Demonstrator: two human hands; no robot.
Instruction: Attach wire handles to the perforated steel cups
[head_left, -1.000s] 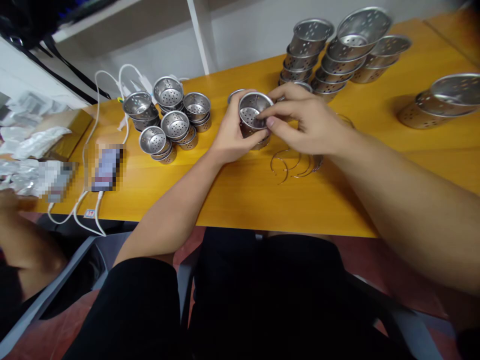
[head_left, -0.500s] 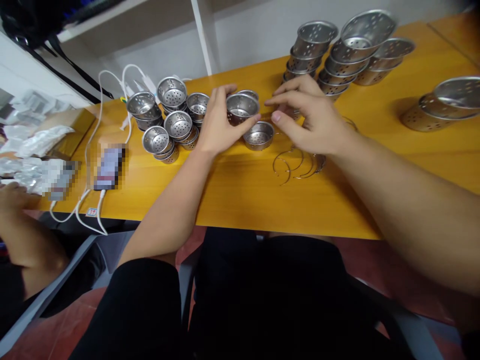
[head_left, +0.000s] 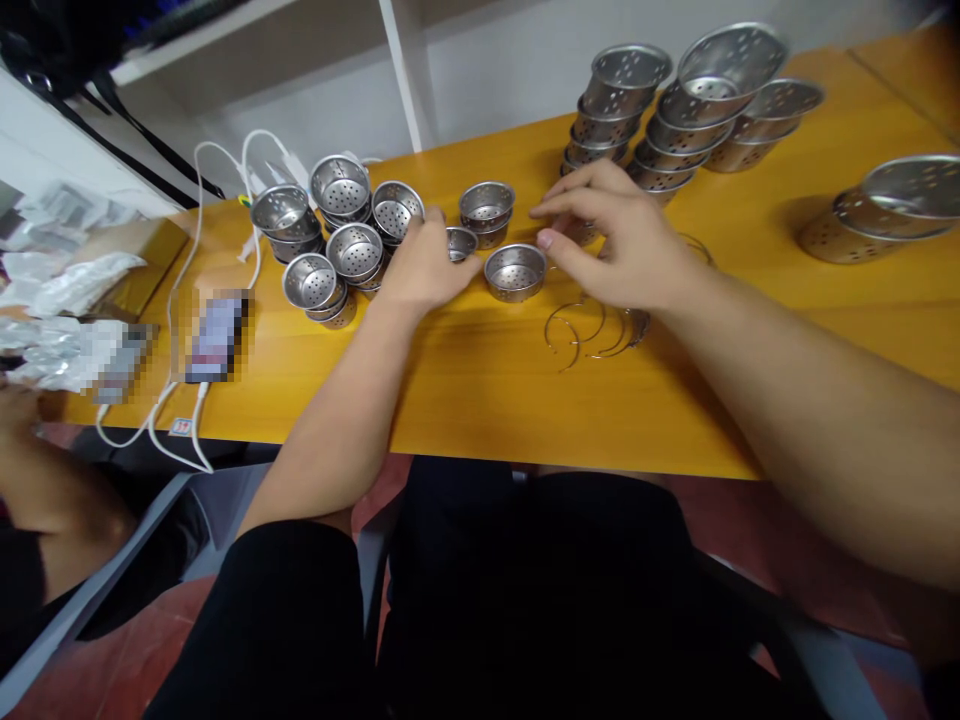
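Observation:
My left hand (head_left: 429,262) is closed round a small perforated metal cup (head_left: 462,243), whose rim shows between thumb and fingers; the rest is hidden. Just to its right, a single perforated cup (head_left: 516,274) sits upright on the table. Behind that stands a short stack of cups (head_left: 487,212). My right hand (head_left: 611,235) hovers with thumb and fingers apart, holding nothing that I can see. Below it lie several thin curved wire pieces (head_left: 577,335). Another metal cup (head_left: 582,231) is partly covered by the right fingers.
Several stacked cups (head_left: 355,252) stand on the left, near a phone (head_left: 217,335) with white cables. Taller leaning stacks (head_left: 679,130) stand at the back right, and another stack (head_left: 885,215) at the far right. A co-worker's arm (head_left: 60,475) is at the left edge.
My left hand has moved left and down with its cup, uncovering the short stack behind. My right hand has hardly moved.

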